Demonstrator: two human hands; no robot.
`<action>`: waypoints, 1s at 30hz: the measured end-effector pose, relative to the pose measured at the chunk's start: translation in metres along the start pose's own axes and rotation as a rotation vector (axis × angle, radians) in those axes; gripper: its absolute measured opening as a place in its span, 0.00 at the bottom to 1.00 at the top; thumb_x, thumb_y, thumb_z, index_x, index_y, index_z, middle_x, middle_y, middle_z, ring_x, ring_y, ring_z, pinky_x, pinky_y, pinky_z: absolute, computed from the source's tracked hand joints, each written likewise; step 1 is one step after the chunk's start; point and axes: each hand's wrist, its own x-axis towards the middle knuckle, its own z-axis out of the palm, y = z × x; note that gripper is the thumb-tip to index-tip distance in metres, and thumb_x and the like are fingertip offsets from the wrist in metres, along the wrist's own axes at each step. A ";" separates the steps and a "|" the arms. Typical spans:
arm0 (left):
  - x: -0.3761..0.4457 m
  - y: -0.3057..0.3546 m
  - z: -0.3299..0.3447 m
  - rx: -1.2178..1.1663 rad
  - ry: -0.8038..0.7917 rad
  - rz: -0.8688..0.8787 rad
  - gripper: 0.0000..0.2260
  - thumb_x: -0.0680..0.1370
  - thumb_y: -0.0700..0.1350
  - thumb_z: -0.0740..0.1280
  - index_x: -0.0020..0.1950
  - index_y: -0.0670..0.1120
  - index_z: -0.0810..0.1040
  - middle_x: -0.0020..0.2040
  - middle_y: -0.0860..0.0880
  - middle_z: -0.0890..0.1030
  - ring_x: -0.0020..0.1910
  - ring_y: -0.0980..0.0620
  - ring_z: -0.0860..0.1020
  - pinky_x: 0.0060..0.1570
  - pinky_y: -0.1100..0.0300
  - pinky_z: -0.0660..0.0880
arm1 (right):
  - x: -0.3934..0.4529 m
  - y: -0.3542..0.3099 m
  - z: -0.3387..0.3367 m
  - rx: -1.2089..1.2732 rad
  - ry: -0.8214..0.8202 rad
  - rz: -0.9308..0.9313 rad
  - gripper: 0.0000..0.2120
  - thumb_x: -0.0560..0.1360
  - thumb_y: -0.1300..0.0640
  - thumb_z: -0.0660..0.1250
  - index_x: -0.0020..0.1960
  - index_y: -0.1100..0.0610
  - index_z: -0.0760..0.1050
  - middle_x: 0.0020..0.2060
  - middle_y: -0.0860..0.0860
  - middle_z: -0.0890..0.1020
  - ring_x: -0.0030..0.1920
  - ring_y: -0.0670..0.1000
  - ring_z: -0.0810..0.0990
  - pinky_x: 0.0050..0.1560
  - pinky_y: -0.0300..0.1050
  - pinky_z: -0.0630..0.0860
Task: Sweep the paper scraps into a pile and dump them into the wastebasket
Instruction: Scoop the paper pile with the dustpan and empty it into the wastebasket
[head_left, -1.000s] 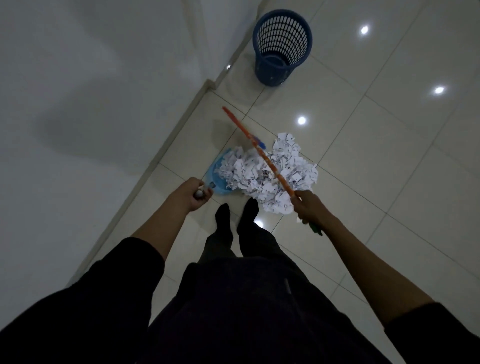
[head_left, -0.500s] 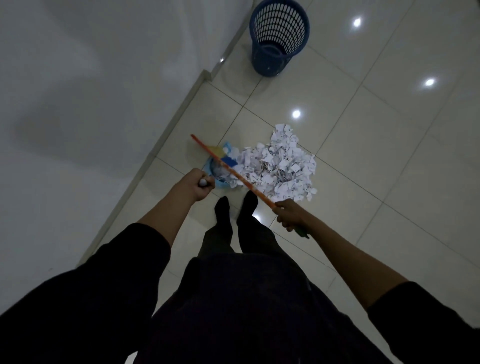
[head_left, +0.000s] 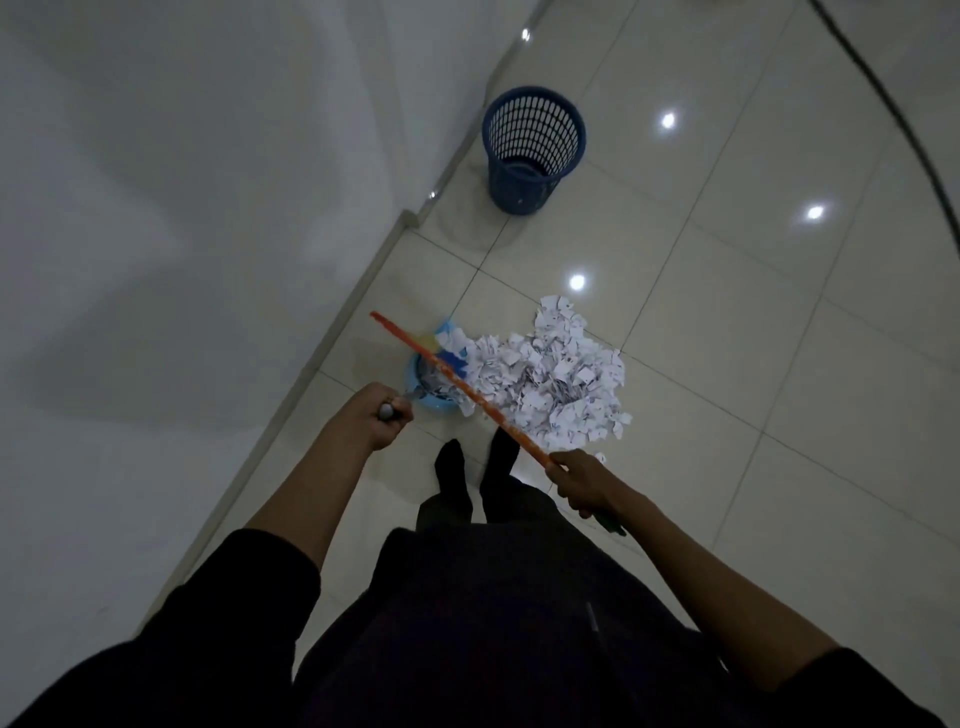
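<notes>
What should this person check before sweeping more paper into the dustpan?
1. Left hand holds the dustpan handle: ok.
2. Right hand holds the broom stick: ok.
3. Dustpan sits beside the paper pile, touching its edge: ok.
4. Scraps gathered in one pile: ok, though a few lie loose at its near edge.
5. Room left in the dustpan: cannot tell, paper and broom hide it.
6. Wastebasket upright by the wall: ok.

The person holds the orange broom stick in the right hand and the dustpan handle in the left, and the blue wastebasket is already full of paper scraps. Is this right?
Not quite. In the head view the blue wastebasket looks empty; the paper scraps lie piled on the floor. The right hand does hold the orange broom stick, the left hand the dustpan handle.
</notes>
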 end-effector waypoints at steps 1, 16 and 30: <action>-0.005 0.004 0.000 -0.008 -0.011 0.007 0.15 0.75 0.28 0.43 0.39 0.43 0.63 0.36 0.46 0.61 0.15 0.55 0.61 0.19 0.70 0.63 | -0.005 -0.002 0.001 -0.007 0.008 -0.006 0.11 0.82 0.55 0.55 0.47 0.60 0.70 0.33 0.53 0.72 0.25 0.49 0.70 0.22 0.39 0.69; -0.063 0.063 0.033 -0.127 -0.158 0.102 0.15 0.74 0.27 0.45 0.36 0.45 0.62 0.29 0.49 0.58 0.19 0.55 0.60 0.20 0.68 0.66 | -0.052 -0.032 -0.019 0.045 0.147 -0.079 0.12 0.82 0.54 0.55 0.59 0.58 0.72 0.33 0.53 0.70 0.23 0.45 0.66 0.22 0.38 0.65; -0.139 0.115 0.136 -0.179 -0.189 0.228 0.13 0.61 0.26 0.48 0.40 0.39 0.64 0.35 0.45 0.62 0.29 0.53 0.61 0.20 0.69 0.67 | -0.079 -0.062 -0.119 0.058 0.263 -0.137 0.14 0.82 0.54 0.56 0.60 0.59 0.74 0.34 0.53 0.73 0.25 0.46 0.68 0.24 0.38 0.67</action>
